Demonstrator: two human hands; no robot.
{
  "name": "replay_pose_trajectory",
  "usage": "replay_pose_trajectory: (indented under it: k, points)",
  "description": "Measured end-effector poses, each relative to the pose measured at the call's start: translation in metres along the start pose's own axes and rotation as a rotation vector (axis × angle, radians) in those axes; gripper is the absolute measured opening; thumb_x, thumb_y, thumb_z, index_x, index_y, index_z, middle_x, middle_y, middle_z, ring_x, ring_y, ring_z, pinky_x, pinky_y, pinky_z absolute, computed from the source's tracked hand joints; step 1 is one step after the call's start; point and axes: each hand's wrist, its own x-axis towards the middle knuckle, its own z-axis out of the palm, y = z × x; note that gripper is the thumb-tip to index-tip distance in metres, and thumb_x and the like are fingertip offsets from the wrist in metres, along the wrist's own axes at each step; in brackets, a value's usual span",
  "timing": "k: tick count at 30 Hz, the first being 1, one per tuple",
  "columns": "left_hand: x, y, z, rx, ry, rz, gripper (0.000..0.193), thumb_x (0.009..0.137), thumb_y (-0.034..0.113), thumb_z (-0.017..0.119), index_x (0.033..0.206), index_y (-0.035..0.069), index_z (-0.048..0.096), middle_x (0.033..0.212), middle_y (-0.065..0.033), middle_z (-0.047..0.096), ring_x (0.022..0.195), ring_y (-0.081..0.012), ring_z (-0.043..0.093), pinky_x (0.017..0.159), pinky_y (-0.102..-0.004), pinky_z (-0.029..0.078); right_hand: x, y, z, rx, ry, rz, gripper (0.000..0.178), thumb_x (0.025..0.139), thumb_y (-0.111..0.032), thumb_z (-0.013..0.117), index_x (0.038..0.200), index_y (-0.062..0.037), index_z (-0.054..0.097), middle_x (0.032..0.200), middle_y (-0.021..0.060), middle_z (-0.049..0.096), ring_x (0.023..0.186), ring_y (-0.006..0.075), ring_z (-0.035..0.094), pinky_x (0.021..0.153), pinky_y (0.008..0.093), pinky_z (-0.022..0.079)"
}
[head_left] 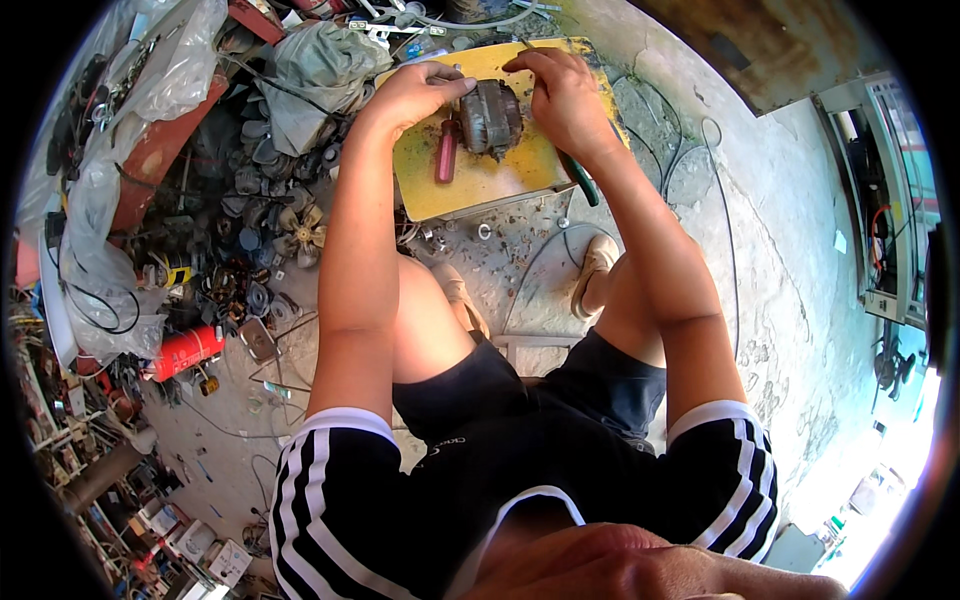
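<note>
A small electric motor core, dark and grimy with grey laminations and windings, stands on a yellow board. My left hand is at its upper left side, thumb and fingertips closed against the edge. My right hand hovers just right of the motor, fingers bent and apart, with nothing visible in them. A screwdriver with a pinkish-red handle lies left of the motor, under my left hand. Beneath my right wrist, a tool with a dark green handle juts over the board's right edge.
Heaped scrap parts, including a fan wheel, crowd the floor at left beside a grey bag. A red cylinder lies farther down. Black cables run across the concrete at right. A metal cabinet stands at far right.
</note>
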Motion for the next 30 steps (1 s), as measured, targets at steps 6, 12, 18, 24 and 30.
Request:
replay_pose_trajectory:
  k: [6, 12, 18, 24, 30]
  points:
    - [0.001, 0.001, 0.000, 0.005, -0.007, -0.011, 0.063, 0.081, 0.043, 0.078, 0.121, -0.004, 0.062, 0.111, -0.0154, 0.069, 0.102, -0.0206, 0.066, 0.089, -0.0312, 0.050, 0.000, 0.001, -0.001, 0.020, -0.022, -0.012, 0.038, 0.080, 0.005, 0.047, 0.102, -0.0124, 0.073, 0.116, 0.0119, 0.065, 0.112, 0.0344, 0.057, 0.100, 0.0431, 0.043]
    - [0.002, 0.003, -0.002, 0.034, -0.036, -0.056, 0.054, 0.086, 0.043, 0.074, 0.121, 0.004, 0.065, 0.114, -0.0103, 0.068, 0.110, -0.0173, 0.061, 0.098, -0.0310, 0.043, -0.003, 0.006, 0.002, 0.015, -0.056, -0.009, 0.039, 0.080, 0.005, 0.048, 0.105, -0.0131, 0.072, 0.117, 0.0114, 0.065, 0.113, 0.0333, 0.056, 0.101, 0.0429, 0.042]
    - [0.001, 0.003, -0.002, 0.031, -0.038, -0.061, 0.053, 0.085, 0.043, 0.075, 0.121, 0.004, 0.065, 0.113, -0.0094, 0.069, 0.108, -0.0168, 0.061, 0.096, -0.0307, 0.044, -0.002, 0.001, -0.002, -0.014, -0.011, -0.038, 0.039, 0.081, 0.004, 0.050, 0.109, -0.0136, 0.071, 0.116, 0.0110, 0.065, 0.112, 0.0330, 0.057, 0.100, 0.0430, 0.043]
    - [0.000, 0.005, -0.002, 0.063, -0.021, -0.057, 0.053, 0.085, 0.043, 0.074, 0.121, 0.004, 0.065, 0.112, -0.0102, 0.069, 0.108, -0.0167, 0.061, 0.095, -0.0309, 0.044, -0.001, 0.004, -0.004, -0.008, -0.020, -0.085, 0.040, 0.081, 0.004, 0.050, 0.111, -0.0138, 0.070, 0.115, 0.0105, 0.065, 0.112, 0.0331, 0.056, 0.100, 0.0433, 0.043]
    - [0.001, 0.003, -0.003, 0.086, -0.025, -0.062, 0.053, 0.085, 0.044, 0.074, 0.121, 0.006, 0.065, 0.113, -0.0106, 0.069, 0.108, -0.0169, 0.062, 0.096, -0.0314, 0.044, -0.004, 0.000, -0.008, -0.018, -0.075, -0.060, 0.040, 0.082, 0.004, 0.051, 0.113, -0.0142, 0.069, 0.116, 0.0108, 0.065, 0.114, 0.0332, 0.055, 0.101, 0.0431, 0.042]
